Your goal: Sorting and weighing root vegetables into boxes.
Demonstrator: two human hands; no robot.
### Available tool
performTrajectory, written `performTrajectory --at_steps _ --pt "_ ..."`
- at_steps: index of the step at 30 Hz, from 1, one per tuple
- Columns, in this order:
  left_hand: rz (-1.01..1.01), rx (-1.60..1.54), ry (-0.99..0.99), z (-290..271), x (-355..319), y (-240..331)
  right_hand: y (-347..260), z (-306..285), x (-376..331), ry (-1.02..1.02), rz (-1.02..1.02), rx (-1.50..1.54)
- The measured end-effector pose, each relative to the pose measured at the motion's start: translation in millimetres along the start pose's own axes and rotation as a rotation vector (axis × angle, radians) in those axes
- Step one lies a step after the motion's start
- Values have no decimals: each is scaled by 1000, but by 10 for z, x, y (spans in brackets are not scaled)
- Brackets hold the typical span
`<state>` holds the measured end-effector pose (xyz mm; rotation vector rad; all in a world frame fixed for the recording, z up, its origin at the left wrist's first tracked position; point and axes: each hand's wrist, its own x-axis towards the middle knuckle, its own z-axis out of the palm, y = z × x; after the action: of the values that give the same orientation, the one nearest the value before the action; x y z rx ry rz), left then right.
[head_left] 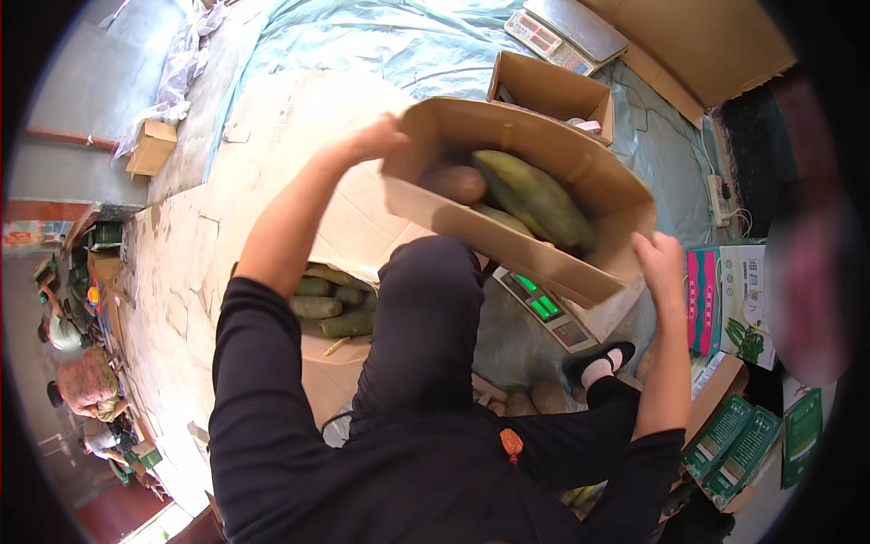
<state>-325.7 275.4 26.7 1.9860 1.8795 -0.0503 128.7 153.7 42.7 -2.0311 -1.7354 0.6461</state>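
Note:
My left hand (385, 138) grips the far left end of an open cardboard box (507, 240), its fingers closed on the rim. At the box's right end my right hand (662, 257) is closed on the edge. The box is tilted, and inside lie several thick green radishes (535, 195) and a browner, blurred one (456, 184). Just below the box stands a scale with a lit green display (542, 306), partly hidden by it. By my left arm, a second carton holds more green radishes (317, 304).
Another scale (566, 36) stands at the far right beside a smaller open box (553, 91). A power strip (720, 201) lies on the right, near printed cartons (745, 304) and green packages (732, 444). Blue plastic sheeting (362, 41) covers the far floor. People (86, 385) sit at the far left.

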Motion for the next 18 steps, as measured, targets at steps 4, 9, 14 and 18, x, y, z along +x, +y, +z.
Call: performTrajectory --at_steps 4,9,14,18 --pt "-83 109 65 -318 -217 -841 -553 717 412 -31 -101 -7" --pt "-207 213 208 -331 -661 -2052 -1291 1760 550 -176 -129 -67" --pt "-403 336 76 133 -781 -2883 -1459 2380 544 -501 -200 -15" --pt "-508 232 32 516 -1224 -3975 -1625 2408 726 -798 -149 125"
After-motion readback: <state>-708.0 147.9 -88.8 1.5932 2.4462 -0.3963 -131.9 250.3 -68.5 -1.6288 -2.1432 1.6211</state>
